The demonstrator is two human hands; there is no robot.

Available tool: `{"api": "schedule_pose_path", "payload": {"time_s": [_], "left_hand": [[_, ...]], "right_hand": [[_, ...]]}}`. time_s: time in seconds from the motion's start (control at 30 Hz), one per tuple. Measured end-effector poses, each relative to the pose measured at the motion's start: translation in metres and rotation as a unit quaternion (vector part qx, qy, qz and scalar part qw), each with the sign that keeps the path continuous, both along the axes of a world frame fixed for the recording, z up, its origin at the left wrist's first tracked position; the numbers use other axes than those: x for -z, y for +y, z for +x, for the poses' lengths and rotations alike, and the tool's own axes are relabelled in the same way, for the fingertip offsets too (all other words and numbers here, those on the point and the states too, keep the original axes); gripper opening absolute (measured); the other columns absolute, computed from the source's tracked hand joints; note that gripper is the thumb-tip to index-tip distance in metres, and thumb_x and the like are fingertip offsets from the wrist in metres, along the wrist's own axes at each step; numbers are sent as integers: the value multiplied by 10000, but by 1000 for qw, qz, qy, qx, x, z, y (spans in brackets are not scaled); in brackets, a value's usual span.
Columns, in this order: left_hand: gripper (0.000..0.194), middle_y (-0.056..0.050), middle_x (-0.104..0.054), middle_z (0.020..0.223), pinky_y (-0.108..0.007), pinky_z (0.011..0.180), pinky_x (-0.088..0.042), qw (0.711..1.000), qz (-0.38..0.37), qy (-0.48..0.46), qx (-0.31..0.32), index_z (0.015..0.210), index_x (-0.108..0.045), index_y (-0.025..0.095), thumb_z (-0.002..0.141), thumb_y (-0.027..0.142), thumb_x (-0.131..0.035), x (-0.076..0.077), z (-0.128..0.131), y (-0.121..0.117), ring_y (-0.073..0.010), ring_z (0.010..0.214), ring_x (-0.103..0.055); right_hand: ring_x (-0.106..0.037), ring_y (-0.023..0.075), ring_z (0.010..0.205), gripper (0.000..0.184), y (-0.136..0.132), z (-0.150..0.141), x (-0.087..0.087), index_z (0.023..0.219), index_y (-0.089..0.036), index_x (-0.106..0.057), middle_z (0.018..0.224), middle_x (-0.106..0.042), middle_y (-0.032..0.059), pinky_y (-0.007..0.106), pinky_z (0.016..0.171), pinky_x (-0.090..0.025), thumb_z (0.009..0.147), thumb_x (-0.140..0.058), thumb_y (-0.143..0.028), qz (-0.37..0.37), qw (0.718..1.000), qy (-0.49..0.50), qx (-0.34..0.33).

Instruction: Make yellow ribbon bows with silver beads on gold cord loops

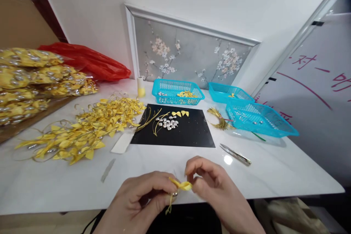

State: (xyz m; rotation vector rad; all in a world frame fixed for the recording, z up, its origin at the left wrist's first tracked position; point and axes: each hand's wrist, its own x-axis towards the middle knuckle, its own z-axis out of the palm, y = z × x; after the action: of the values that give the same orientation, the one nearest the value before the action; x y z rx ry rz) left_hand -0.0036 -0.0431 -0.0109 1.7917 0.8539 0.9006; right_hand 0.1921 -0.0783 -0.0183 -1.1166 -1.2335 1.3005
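Note:
Just over the table's front edge, my left hand (146, 197) pinches a yellow leaf-shaped piece (184, 185) together with a silver bead (174, 193) and a thin yellow strand (169, 206) that dangles below. My right hand (216, 186) is curled at the right end of the leaf piece, thumb against its tip; its fingertips partly hide the grip. Beyond my hands, a black mat (178, 137) carries a cluster of silver beads (168, 123), several yellow leaf pieces (181, 113) and gold-coloured strands (148, 120).
Small scissors-like snips (236, 154) lie right of the mat. Behind stand blue baskets (178, 83), (263, 129) and a strand bundle (219, 119). Finished-looking yellow sprays (90, 128) are heaped left, near bagged ones (35, 80) and a red bag (90, 62). A spool (140, 87) stands upright.

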Motion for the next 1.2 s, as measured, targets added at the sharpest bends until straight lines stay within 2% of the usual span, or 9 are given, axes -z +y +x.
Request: {"api": "schedule_pose_path", "payload": {"time_s": [0.1, 0.23, 0.57, 0.63, 0.73, 0.83, 0.93, 1.07, 1.2], "left_hand": [[146, 19, -802, 863, -225, 735, -547, 998, -58, 18, 31, 800, -757, 282, 857, 199, -652, -1, 0, 2, -192, 829, -737], [147, 37, -798, 810, -223, 737, -531, 991, -110, 19, 78, 806, -746, 277, 869, 199, -639, -4, 1, 4, -171, 777, -729], [173, 46, -798, 843, -221, 751, -504, 986, -113, 81, 95, 845, -768, 286, 872, 199, -622, -8, -6, 7, -165, 795, -716], [162, 48, -768, 778, -222, 705, -489, 986, -119, 85, 80, 820, -767, 282, 849, 191, -635, -6, -8, 6, -160, 746, -684], [88, 34, -723, 730, -227, 643, -466, 983, -166, 56, 64, 769, -756, 255, 815, 245, -682, -6, -9, 5, -155, 687, -617], [70, 33, -692, 705, -217, 592, -433, 970, -236, 19, 46, 759, -754, 239, 783, 297, -725, -9, -9, 3, -132, 633, -549], [87, 36, -676, 679, -209, 567, -399, 956, -292, 9, 20, 753, -755, 222, 735, 307, -763, -13, -7, 2, -117, 604, -509], [166, 21, -687, 691, -218, 598, -402, 944, -329, -14, 21, 743, -746, 196, 668, 330, -809, -14, -8, 2, -126, 630, -533], [194, 28, -663, 673, -212, 578, -365, 940, -339, -36, 30, 742, -740, 190, 650, 335, -831, -11, -13, 4, -117, 609, -503]], "right_hand": [[-454, 78, 614, 316, 8, -2, 11, 808, -153, -639, 699, -525, -25, 185, 592, -358, 927, -634, -446, -36, 993, 110, -23], [-431, 47, 514, 346, 14, -16, 21, 742, -137, -602, 657, -540, -19, 152, 479, -323, 799, -794, -420, -142, 946, 274, -98], [-480, 61, 470, 298, 19, -20, 21, 699, -108, -667, 595, -562, -5, 159, 434, -371, 659, -895, -295, -174, 912, 352, -116], [-482, 59, 490, 288, 20, -22, 19, 655, -119, -641, 588, -545, -19, 159, 456, -394, 658, -894, -257, -163, 910, 370, -87], [-511, 46, 575, 306, 24, -23, 17, 645, -156, -592, 665, -541, -46, 120, 492, -422, 687, -881, -245, -141, 902, 408, -3], [-582, 29, 688, 330, 27, -19, 15, 753, -196, -606, 808, -590, -50, 57, 500, -428, 655, -911, -276, -134, 890, 430, 77], [-556, 8, 604, 443, 29, -13, 14, 849, -220, -612, 814, -596, -51, 39, 463, -425, 573, -952, -283, -122, 890, 421, 127], [-432, -10, 492, 403, 33, -3, 13, 793, -210, -565, 765, -566, -81, 108, 571, -532, 629, -918, -316, -38, 907, 367, 205], [-438, 14, 541, 304, 34, 8, 17, 795, -217, -542, 757, -540, -99, 272, 866, -579, 802, -794, -385, 71, 921, 260, 280]]}}
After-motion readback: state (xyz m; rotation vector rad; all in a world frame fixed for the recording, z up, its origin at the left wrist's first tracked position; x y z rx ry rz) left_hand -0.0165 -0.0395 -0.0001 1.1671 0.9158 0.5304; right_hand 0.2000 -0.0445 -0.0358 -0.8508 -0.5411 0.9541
